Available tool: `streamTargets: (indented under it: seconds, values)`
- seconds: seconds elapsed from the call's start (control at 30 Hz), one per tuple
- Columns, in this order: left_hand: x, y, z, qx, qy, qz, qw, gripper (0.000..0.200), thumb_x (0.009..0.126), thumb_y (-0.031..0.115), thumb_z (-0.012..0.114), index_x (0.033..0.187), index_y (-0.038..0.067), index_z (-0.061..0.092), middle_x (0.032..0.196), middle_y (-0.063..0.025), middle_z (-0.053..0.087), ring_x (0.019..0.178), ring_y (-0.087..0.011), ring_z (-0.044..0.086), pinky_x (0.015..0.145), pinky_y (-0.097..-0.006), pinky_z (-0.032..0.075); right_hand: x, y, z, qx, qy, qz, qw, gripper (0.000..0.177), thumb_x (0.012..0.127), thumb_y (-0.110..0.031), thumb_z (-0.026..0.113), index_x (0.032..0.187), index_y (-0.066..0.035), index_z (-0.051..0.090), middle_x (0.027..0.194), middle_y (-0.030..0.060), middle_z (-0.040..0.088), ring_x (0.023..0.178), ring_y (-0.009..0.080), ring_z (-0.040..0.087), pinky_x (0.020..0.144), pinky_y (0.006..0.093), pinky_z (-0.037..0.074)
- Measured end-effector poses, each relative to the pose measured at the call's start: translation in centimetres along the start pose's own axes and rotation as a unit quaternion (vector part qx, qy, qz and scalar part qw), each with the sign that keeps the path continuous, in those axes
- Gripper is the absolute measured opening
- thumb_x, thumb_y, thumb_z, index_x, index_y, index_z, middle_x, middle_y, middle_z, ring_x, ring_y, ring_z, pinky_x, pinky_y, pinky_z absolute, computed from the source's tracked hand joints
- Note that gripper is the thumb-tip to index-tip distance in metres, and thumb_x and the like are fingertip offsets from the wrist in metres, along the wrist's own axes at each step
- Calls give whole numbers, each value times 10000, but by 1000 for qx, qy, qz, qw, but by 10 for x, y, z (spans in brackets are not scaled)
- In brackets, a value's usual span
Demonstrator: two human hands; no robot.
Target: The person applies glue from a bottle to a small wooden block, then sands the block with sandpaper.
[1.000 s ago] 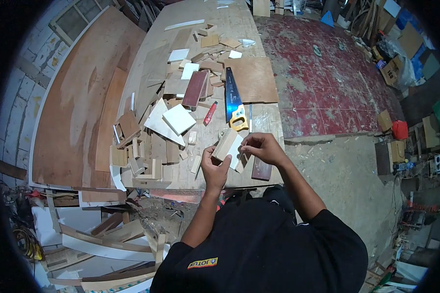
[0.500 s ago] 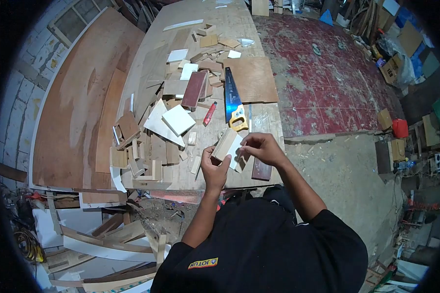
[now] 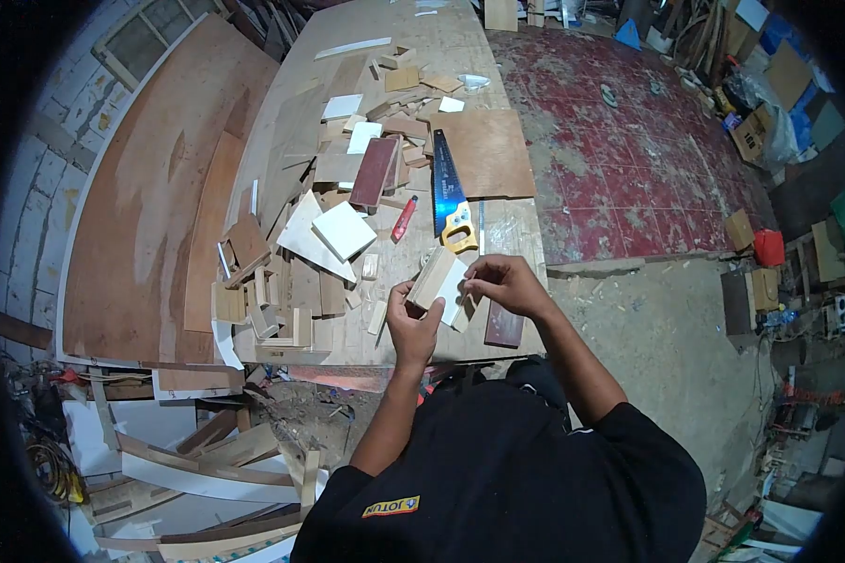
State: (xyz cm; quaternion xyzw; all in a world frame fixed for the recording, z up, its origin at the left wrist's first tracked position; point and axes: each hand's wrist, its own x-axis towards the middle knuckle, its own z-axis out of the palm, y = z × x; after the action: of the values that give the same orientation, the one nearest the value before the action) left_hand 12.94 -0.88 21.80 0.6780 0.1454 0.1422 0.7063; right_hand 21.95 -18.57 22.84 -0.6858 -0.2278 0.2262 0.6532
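Observation:
Near the table's front edge, my left hand (image 3: 415, 324) is closed around a small wooden box-like piece (image 3: 433, 279) with pale wood strips and a white face. Its thumb presses on the white face and its fingers wrap the left side. My right hand (image 3: 503, 284) is at the right edge of this piece, thumb and fingertips pinched together; what lies between them, if anything, is too small to make out. Just beyond the piece lies a handsaw (image 3: 453, 202) with a yellow handle. A red utility knife (image 3: 404, 219) rests to its left.
Wood offcuts and white-faced boards (image 3: 344, 232) cover the table's left and middle. A dark red strip (image 3: 504, 324) lies by my right hand, and a plywood square (image 3: 483, 153) beyond the saw. A large plywood sheet (image 3: 141, 206) leans along the left side.
Very little differs. My right fingertips have shifted slightly at the right edge of the wooden piece; my left hand keeps its hold.

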Motion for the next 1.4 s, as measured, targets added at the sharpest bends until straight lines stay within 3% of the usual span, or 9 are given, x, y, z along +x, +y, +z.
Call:
streamTargets:
  seconds: [0.13,0.27,0.5,0.67,0.73,0.87,1.0,1.3,1.4]
  values:
    - [-1,-4,-1,2,1,0,1000,409,756,9,691,1093,-36,462,984,-127,595,882,-156,605,778,-278,500,-2,-6,2,40,65,0,997,82,826,-54,689,886,-10,655,770,57,680,675,93,636,627,229,511]
    - [0,-7,0,-8,-1,7,1000,408,756,11,694,1090,-35,464,980,-124,594,884,-156,605,779,-279,501,-1,-3,6,-61,-20,-34,997,104,848,-42,665,918,27,632,809,73,685,748,114,659,681,250,533]
    - [-1,-6,-1,7,4,8,1000,395,757,16,694,1081,-30,472,970,-121,598,844,-145,604,739,-271,501,-1,-12,6,-37,74,-25,996,66,841,-19,662,888,15,633,797,55,678,731,97,650,657,238,529]
    - [-1,-2,1,17,2,3,1000,391,757,16,694,1077,-29,474,949,-119,606,824,-140,606,724,-267,497,-4,-3,20,-34,12,7,999,73,830,-51,685,847,-3,632,727,38,665,670,81,634,593,221,505]
    - [-2,0,1,4,13,16,1000,384,756,13,690,1072,-27,476,940,-118,608,816,-138,606,707,-266,497,-5,-8,15,-111,68,21,991,77,830,-58,685,841,-3,631,737,43,673,661,80,634,599,222,509]
    - [-2,0,0,11,11,18,1000,379,755,10,687,1069,-29,477,942,-117,607,818,-138,607,709,-266,498,-5,-14,14,-70,94,-2,993,81,833,-65,680,848,-1,634,736,54,679,695,89,655,613,225,520]
    - [-2,0,2,1,2,9,1000,379,754,12,687,1068,-28,478,938,-116,606,816,-140,606,724,-271,500,-9,-22,27,-144,24,-44,988,133,806,-94,715,853,7,641,702,37,676,648,86,649,584,228,512]
    - [-1,-4,-1,14,8,4,1000,398,746,28,701,1071,-30,481,944,-110,599,833,-142,601,727,-277,503,-10,-25,24,-114,70,0,991,133,802,-102,724,843,-4,643,689,31,660,631,59,612,573,217,487]
    - [-2,-5,0,19,4,8,1000,397,746,26,701,1072,-29,481,947,-107,599,835,-143,603,730,-274,501,-9,-18,27,-176,22,-31,984,168,780,-138,723,861,-7,658,704,74,663,636,116,629,599,261,499]
